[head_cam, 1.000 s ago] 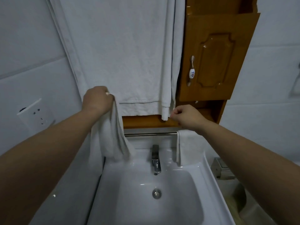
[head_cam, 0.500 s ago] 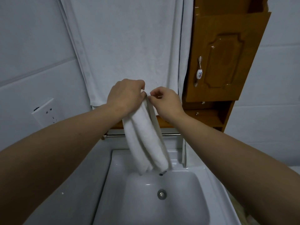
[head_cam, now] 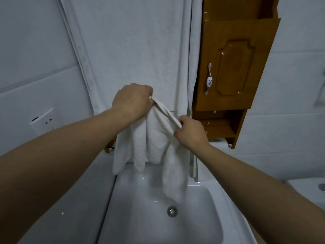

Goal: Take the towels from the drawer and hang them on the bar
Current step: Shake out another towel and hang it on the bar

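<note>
Towel (head_cam: 154, 138) now stretched between hands above sink (head_cam: 158, 226); left hand (head_cam: 131, 101) clenches one corner, right hand (head_cam: 190, 131) pinches hem, drawn apart since half-second ago; unfolding for bar (head_cam: 111, 148).

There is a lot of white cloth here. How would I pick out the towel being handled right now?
Start at the white sink and look straight above its drain. A small white towel hangs there bunched in folds, its top edge stretched between the left hand and the right hand. Unlike the big flat towel on the wall behind, it is small, rumpled and held in both hands.
</note>
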